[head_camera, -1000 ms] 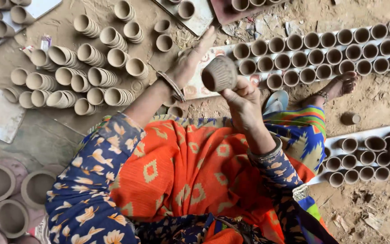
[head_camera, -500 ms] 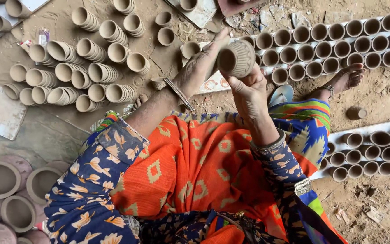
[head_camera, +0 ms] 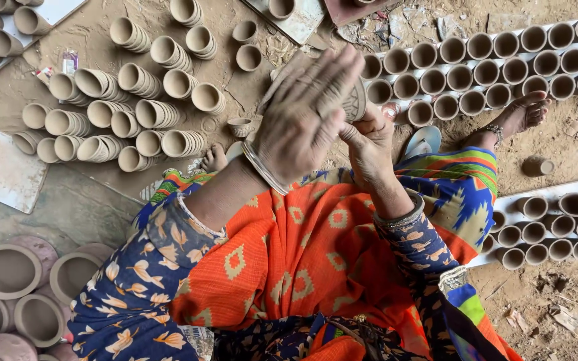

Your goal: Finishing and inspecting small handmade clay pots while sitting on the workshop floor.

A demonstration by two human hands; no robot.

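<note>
One clay cup (head_camera: 356, 101) sits between my two hands, raised above my lap and mostly hidden. My left hand (head_camera: 306, 113) lies flat over it, fingers extended and close together, covering its near side. My right hand (head_camera: 368, 144) grips it from below, fingers curled around the wall. Behind, stacked cups (head_camera: 112, 110) lie on their sides on the sandy floor (head_camera: 556, 294); to the right, upright cups (head_camera: 496, 67) stand in rows. Large bowls (head_camera: 8, 271) sit at lower left.
</note>
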